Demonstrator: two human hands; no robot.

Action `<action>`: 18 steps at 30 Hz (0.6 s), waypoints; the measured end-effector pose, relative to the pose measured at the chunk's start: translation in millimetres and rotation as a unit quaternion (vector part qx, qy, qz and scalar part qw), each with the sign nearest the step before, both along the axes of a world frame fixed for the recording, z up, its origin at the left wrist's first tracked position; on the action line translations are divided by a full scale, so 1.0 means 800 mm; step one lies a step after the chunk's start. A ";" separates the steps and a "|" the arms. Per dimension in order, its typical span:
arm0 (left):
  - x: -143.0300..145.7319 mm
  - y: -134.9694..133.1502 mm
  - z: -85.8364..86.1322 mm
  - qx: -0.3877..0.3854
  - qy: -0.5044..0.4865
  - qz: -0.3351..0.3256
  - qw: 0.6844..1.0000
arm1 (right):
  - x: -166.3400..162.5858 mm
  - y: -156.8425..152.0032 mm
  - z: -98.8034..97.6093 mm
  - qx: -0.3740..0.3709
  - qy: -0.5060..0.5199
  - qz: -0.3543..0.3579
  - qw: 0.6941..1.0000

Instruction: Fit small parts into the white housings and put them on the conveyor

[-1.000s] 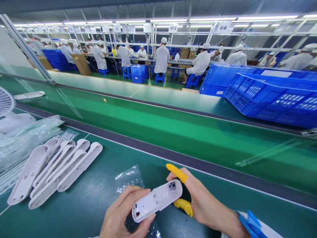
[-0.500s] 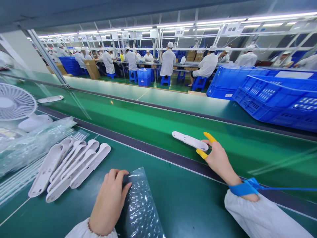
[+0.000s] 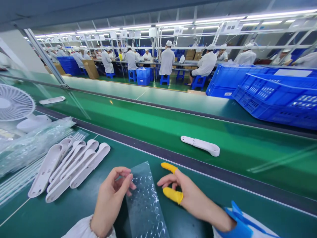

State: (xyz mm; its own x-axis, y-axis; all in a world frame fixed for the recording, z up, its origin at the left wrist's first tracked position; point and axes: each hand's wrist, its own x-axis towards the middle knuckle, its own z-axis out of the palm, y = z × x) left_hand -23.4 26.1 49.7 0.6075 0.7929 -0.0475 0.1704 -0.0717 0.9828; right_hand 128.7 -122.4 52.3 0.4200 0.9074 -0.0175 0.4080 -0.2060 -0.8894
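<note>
A clear bubble-wrap bag (image 3: 146, 201) stands at a slant over the green bench in front of me. My left hand (image 3: 111, 195) is at its upper left edge, with curled fingers and the thumb close together on the film. To the bag's right is my right hand (image 3: 178, 188), thumb and fingers apart and holding nothing. Yellow finger cots cover its thumb and index finger, and a blue band circles the wrist. Beyond it, a long white plastic shell (image 3: 200, 145) lies on the bright green conveyor belt (image 3: 138, 122).
Several white shells (image 3: 74, 165) lie fanned out at left, beside clear plastic bags (image 3: 32, 142) and a white fan (image 3: 15, 102). Farther up the belt is another shell (image 3: 52, 100). Blue crates (image 3: 279, 99) stand at right. People in white work across the room.
My right hand has let go of the white shell on the belt and moved left toward the bag. The released shell has shifted right. The bag is lifted and turned slightly.
</note>
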 end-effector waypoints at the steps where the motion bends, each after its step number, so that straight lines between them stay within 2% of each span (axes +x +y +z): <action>1: 0.001 -0.001 0.003 -0.014 -0.009 0.010 1.000 | -0.013 0.001 0.001 -0.010 0.035 0.017 0.999; 4: 0.002 -0.002 0.008 -0.058 -0.031 0.030 0.997 | -0.034 0.001 -0.001 -0.026 0.115 0.032 0.993; 8: 0.002 -0.003 0.009 -0.150 -0.069 0.045 0.985 | -0.038 0.004 -0.012 0.006 0.230 0.005 0.973; 10: 0.001 -0.005 0.009 -0.243 -0.104 0.020 0.964 | -0.036 0.007 -0.015 0.033 0.283 -0.020 0.958; 13: 0.003 -0.016 0.006 -0.361 -0.118 -0.070 0.922 | -0.031 0.010 -0.013 0.057 0.315 -0.057 0.946; 15: 0.005 -0.026 0.002 -0.375 -0.088 -0.115 0.916 | -0.030 0.010 -0.009 0.061 0.306 -0.068 0.947; 18: 0.009 -0.039 -0.003 -0.328 -0.028 -0.136 0.934 | -0.030 0.010 -0.003 0.045 0.264 -0.057 0.962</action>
State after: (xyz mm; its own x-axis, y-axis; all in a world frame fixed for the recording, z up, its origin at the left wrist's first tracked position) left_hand -16.0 -4.8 47.2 0.7992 0.4198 -0.4302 0.1799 0.5158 0.8376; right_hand 104.9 -114.7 50.2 0.4700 0.8641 -0.1798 -0.1269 -0.1355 -0.9826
